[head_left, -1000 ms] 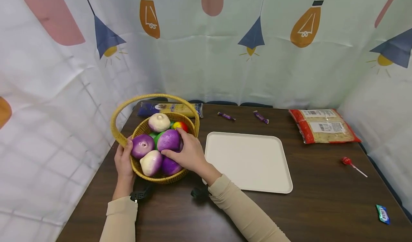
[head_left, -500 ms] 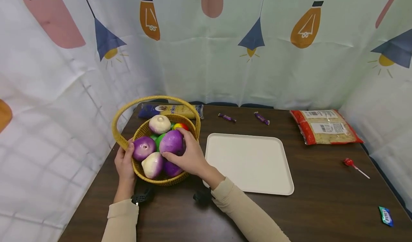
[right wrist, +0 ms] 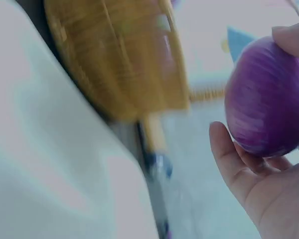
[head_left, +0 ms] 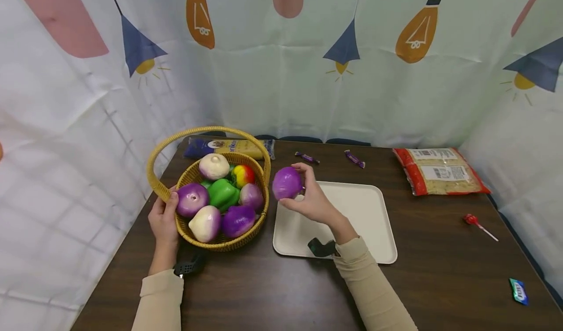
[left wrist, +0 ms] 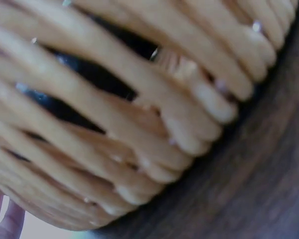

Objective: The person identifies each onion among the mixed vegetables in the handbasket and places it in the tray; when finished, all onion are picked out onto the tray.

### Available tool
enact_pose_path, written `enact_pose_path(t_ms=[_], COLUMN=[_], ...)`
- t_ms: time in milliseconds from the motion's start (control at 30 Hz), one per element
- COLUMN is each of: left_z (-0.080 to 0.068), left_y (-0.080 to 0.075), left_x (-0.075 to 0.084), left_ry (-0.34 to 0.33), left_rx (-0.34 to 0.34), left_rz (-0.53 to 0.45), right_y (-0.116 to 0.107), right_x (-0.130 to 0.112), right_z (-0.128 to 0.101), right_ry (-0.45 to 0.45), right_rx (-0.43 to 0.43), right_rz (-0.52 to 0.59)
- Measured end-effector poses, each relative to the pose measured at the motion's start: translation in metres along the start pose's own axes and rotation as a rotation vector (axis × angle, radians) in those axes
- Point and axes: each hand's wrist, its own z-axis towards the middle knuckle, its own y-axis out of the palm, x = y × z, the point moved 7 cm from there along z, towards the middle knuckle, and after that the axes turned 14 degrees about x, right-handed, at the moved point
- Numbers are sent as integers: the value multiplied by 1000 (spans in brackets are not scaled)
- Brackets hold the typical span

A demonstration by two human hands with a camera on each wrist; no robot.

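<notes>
My left hand (head_left: 163, 223) grips the left side of the yellow wicker basket (head_left: 222, 246), near the foot of its tall handle. In the left wrist view the basket's weave fills most of the picture, with a bit of finger at the lower left corner. A purple onion (head_left: 287, 182) is held between the thumb and fingers of my right hand (head_left: 317, 200), raised over the left edge of the white tray (head_left: 365, 228). Inside the basket lie several purple and white onions, a green bell pepper (head_left: 223, 194) and a red and yellow pepper (head_left: 243, 176).
Behind the basket lies a blue and yellow pasta packet (head_left: 237, 147). Two purple-wrapped candies (head_left: 354, 159) are at the back of the dark table (head_left: 246, 292). To the right are a red-edged bag (head_left: 442, 171), a red lollipop (head_left: 471, 219) and a small green-blue packet (head_left: 519, 291).
My right hand has lifted the purple onion out of the basket and carried it right to the tray, uncovering the green pepper and another onion. The left hand stays on the basket.
</notes>
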Motion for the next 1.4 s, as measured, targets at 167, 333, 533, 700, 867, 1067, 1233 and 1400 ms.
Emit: enact_pose_path(t_ms=[167, 333, 533, 700, 867, 1067, 1233, 1400], left_z=[-1, -1, -1, 0, -1, -6, -2, -1], left_y=[-3, -5, -5, -4, -3, 4, -1, -4], left_x=[-4, -4, -4, -3, -1, 11, 4, -2], left_ry=[-58, -55, -58, -57, -59, -47, -50, -47], left_rx=[9, 16, 5, 2, 8, -9, 6, 27], left_rz=[29, 62, 56, 46, 49, 51, 68, 83], right_y=[-44, -63, -53, -35, -25, -23, -24, -25], right_x=[43, 78, 86, 84, 84, 85, 85, 83], right_z=[12, 11, 9, 8, 8, 7, 8, 8], right_ry=[90, 199, 156, 140, 145, 149, 147, 141], right_rx=[117, 155, 102, 53, 16, 2, -25, -60], right_rz=[-33, -164, -317, -333, -323, -301, -332, -361])
